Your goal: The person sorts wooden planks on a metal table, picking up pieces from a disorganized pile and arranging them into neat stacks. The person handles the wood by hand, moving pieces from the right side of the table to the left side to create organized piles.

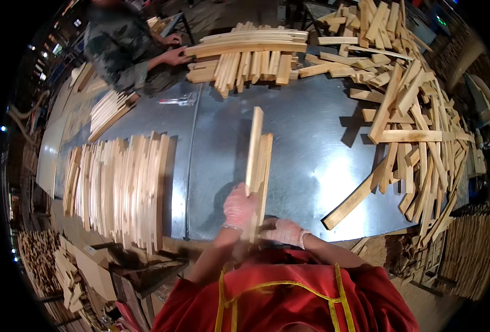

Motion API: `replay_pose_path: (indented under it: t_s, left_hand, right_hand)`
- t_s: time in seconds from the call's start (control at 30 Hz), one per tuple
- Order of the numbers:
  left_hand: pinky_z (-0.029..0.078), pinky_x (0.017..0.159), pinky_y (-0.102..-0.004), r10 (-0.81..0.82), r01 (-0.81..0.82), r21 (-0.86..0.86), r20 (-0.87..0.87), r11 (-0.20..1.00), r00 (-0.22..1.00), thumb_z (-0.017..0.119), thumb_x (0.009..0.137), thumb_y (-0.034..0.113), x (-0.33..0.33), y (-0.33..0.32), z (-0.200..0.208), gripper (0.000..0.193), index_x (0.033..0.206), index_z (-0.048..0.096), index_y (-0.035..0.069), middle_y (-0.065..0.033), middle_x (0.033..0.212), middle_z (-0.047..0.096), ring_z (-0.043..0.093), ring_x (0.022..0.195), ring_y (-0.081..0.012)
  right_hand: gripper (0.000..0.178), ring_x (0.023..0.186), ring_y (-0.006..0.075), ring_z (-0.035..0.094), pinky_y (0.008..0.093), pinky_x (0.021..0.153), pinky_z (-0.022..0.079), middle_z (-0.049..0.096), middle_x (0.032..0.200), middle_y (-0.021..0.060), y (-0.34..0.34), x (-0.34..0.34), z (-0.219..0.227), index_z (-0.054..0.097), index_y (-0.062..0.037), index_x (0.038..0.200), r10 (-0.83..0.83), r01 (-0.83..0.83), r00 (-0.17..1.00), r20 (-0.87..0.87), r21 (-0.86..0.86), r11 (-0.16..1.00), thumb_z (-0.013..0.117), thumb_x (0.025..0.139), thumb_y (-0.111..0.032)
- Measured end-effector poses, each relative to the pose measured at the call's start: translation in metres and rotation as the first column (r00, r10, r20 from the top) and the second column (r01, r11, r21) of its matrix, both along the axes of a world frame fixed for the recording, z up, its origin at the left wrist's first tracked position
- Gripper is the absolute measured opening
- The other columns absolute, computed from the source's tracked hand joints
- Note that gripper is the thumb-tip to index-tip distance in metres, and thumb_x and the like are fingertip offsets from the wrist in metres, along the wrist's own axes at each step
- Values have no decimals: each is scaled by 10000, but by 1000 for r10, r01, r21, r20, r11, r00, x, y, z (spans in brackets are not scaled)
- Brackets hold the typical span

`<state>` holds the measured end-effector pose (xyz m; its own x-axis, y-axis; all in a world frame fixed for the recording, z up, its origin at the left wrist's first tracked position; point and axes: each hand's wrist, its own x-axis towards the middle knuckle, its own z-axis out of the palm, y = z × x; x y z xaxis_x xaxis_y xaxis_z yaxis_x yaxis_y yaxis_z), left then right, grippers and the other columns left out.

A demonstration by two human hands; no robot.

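Two wooden strips stand out from my hands over the metal table's near edge. My left hand, in a pale pink work glove, is closed round the left wooden strip, which reaches farther away from me. Beside it lies the right wooden strip, lower and partly behind the first. My gloved right hand is at the near end of the strips, its fingers curled and partly hidden, seemingly on the right strip.
A row of upright-set strips lies at the left. A loose heap of wooden pieces covers the table's right side. Across the far edge, a co-worker's hand touches a stacked pile. A metal tool rests on the metal table.
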<state>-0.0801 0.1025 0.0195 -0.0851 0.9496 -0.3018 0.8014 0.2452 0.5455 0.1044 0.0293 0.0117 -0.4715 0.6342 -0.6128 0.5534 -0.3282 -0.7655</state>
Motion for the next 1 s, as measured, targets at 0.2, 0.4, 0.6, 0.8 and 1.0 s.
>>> replay_pose_path:
  t_s: [0.2, 0.4, 0.6, 0.8, 1.0]
  left_hand:
    - [535, 915, -304, 301, -126, -274, 884, 954, 358, 696, 988, 118, 75, 20, 37, 475, 1446, 594, 48, -22, 1215, 676, 629, 1031, -122]
    - [502, 1057, -420, -221, 16, 362, 534, 932, 816, 807, 904, 222, 123, 16, 48, 639, 1462, 560, 33, -149, 1399, 589, 595, 1265, -293]
    - [446, 1082, -552, -41, 137, 260, -345, 956, 938, 888, 697, 464, 88, -40, -24, 1008, 1522, 447, 88, -142, 1509, 497, 519, 1355, -371]
    - [551, 858, -475, 43, -14, 113, -256, 993, 966, 789, 801, 320, 43, -83, -43, 737, 1442, 521, 76, -136, 1215, 636, 671, 1037, -332]
    - [545, 887, -338, 384, -111, -372, 836, 922, 391, 663, 875, 126, 13, -69, -31, 455, 1303, 617, -21, -57, 1056, 678, 664, 953, -191]
  right_hand:
    - [619, 1002, 172, 644, 334, 897, 541, 698, 1174, 54, -7, 36, 22, 574, -91, 1477, -230, 38, 830, -508, -361, 932, 773, 915, -257]
    - [530, 1041, 242, 644, 384, 947, 541, 691, 1177, 149, 245, 251, 177, 618, 19, 1308, -349, 649, 760, -548, 616, 446, 747, 928, -326]
    - [881, 1391, 468, 502, 474, 1169, 406, 510, 1513, 301, 276, 357, 126, 418, 1, 1566, -826, 238, 531, 189, 902, 360, 761, 881, -434]
    - [825, 1412, 425, 478, 433, 1183, 396, 378, 1632, 207, 197, 319, 34, 425, 1, 1559, -903, 424, 403, 146, 845, 326, 765, 848, -242]
    - [762, 1116, 253, 638, 374, 926, 588, 589, 1277, 143, 67, 204, 31, 248, -46, 1650, -712, 956, 293, -639, 212, 203, 652, 1008, -124]
